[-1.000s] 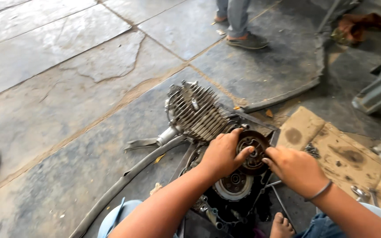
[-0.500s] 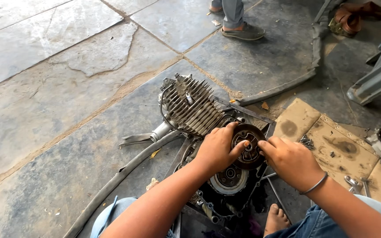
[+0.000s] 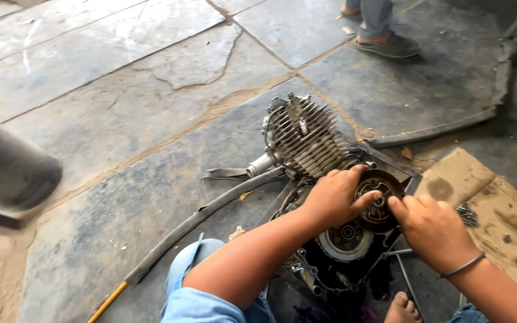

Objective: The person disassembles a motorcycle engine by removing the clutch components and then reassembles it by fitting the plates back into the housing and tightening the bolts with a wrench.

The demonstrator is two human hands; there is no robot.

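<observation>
A dark blurred object (image 3: 7,173) is sitting at far left, possibly a stool. A rubber strip (image 3: 198,218) is lying across the stone floor (image 3: 121,119). The engine (image 3: 324,197) is lying opened on the floor, finned cylinder (image 3: 303,137) pointing away. The left hand (image 3: 330,197) is curling over the clutch (image 3: 378,200), fingers pressing its face. The right hand (image 3: 429,230) is touching the clutch's right edge, fingers together. Cardboard (image 3: 492,209) is lying at right.

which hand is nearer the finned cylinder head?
Left. The left hand rests on the round clutch assembly, just below the finned cylinder head. The right hand touches the clutch's lower right edge, farther from the fins.
</observation>
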